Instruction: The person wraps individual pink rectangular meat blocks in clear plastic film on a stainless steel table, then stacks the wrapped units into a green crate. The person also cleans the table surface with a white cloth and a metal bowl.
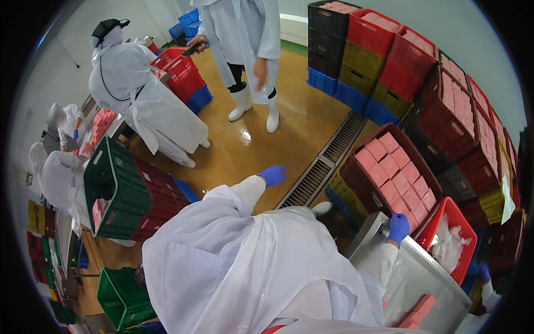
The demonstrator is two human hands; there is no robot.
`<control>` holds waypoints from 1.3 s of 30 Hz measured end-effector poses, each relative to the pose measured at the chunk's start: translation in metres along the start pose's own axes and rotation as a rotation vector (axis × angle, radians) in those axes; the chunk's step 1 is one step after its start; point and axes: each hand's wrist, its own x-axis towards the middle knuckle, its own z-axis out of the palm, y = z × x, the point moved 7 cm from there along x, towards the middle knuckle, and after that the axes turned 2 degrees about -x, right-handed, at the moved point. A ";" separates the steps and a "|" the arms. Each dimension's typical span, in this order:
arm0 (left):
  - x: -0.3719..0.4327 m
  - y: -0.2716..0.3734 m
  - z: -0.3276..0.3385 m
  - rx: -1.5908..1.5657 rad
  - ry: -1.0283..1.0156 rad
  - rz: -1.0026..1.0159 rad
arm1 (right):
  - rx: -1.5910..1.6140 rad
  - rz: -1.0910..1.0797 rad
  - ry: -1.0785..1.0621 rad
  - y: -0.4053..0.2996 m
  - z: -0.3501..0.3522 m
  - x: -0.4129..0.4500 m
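My left hand (273, 176), in a blue glove, reaches out over the wet floor. Its fingers are stretched out, slightly blurred, with nothing in them. The blue-gloved right hand (399, 228) is at the edge of the steel table (434, 271), beside a dark red crate (363, 188). Its fingers are curled, and whether they grip anything is hidden. Rows of pink blocks (390, 166), perhaps packed meat, fill that crate, which sits on a yellow crate (344, 194). More pink blocks (419, 311) lie on the steel table near my body.
A red crate (463, 250) holds clear plastic film. Stacked crates (367, 50) line the wall. A floor drain grate (321, 163) runs ahead. One person (240, 37) stands holding a dark device; another (125, 79) works at left. A green crate (137, 196) stands at my left.
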 end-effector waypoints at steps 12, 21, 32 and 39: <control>-0.090 -0.226 0.012 0.726 -0.330 -0.168 | 0.010 -0.035 0.038 -0.001 0.004 0.000; -0.074 -0.168 0.026 0.710 -0.285 0.002 | 0.008 -0.127 0.044 -0.006 0.018 0.004; 0.051 0.013 0.022 -0.022 0.154 -0.078 | 0.976 -0.106 0.153 0.010 -0.031 -0.067; 0.081 0.335 0.062 -0.449 0.234 0.697 | 0.830 0.333 0.207 0.080 -0.071 -0.241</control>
